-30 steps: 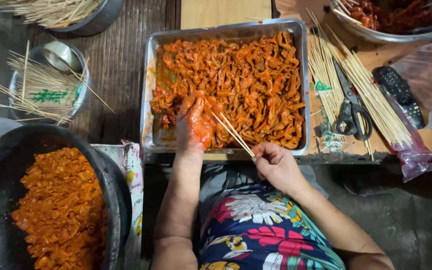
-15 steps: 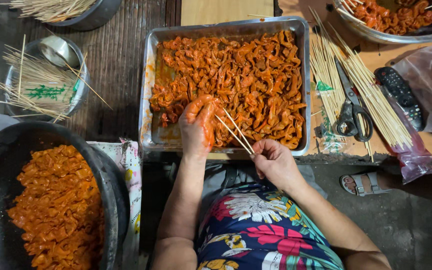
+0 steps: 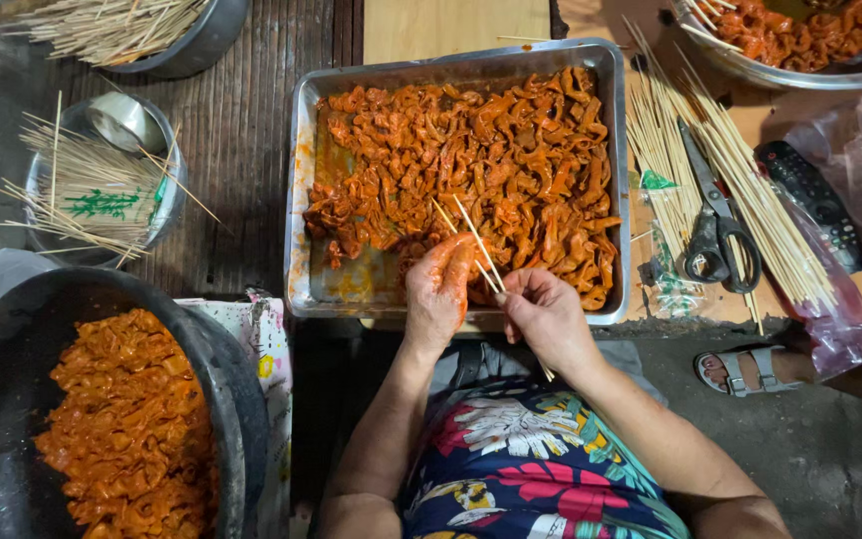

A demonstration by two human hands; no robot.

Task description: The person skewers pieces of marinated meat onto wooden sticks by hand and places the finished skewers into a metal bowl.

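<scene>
A metal tray [image 3: 302,210] holds orange-red marinated meat strips [image 3: 471,160]. My left hand [image 3: 438,289], smeared with sauce, is at the tray's near edge, its fingers closed around a piece of the meat. Beside it my right hand [image 3: 546,314] grips two thin bamboo skewers [image 3: 471,240] whose tips slant up-left over the meat and touch the left hand's fingers.
A dark pot [image 3: 221,399] of the same meat sits at lower left. A bowl of skewers [image 3: 92,190] stands left of the tray, another bowl [image 3: 192,45] above it. Loose skewers [image 3: 740,190], scissors [image 3: 715,235] and a remote [image 3: 810,200] lie right. A sandalled foot [image 3: 740,369] is nearby.
Both hands have shifted right along the tray's near edge. The skewers now point more steeply up over the meat, against the left hand's fingers.
</scene>
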